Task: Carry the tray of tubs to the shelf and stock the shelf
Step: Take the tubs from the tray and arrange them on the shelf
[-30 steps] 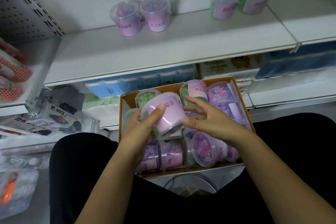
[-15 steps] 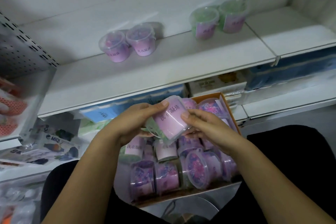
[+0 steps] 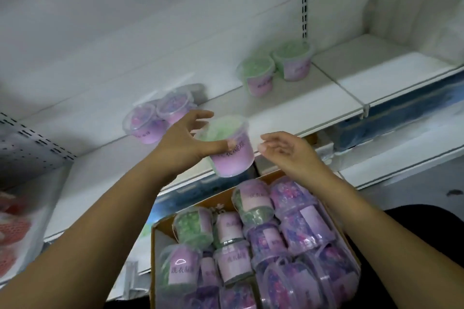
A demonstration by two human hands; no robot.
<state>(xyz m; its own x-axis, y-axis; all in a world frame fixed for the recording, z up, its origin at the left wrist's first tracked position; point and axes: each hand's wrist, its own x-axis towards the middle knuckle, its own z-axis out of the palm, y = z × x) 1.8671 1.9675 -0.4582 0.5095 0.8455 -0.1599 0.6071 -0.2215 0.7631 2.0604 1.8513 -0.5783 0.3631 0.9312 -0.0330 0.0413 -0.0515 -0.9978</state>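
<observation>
A person's left hand [image 3: 185, 143] alone lifts a tub [image 3: 229, 148] toward the shelf [image 3: 288, 110]. Half a second ago both hands cradled it low over the tray [image 3: 156, 236]. The right hand [image 3: 288, 155] has since let go and now sits just beside the tub without touching it, fingers loosely curled around nothing. The left thumb presses across the front of the purple label while the fingers reach round the far side near the rim.

The tub was lying tipped over between the palms earlier. It now stands nearly upright in the air, with its long axis close to vertical, the lidded top with green beads leaning slightly left and the base down. The label faces the camera. It hangs in front of the shelf's front edge, above the far end of the tray.

On the shelf behind, a purple pair [image 3: 153, 120] stands to the left and a green pair [image 3: 273, 68] to the right. The tray below is packed with tubs, most of them lying on their sides.
</observation>
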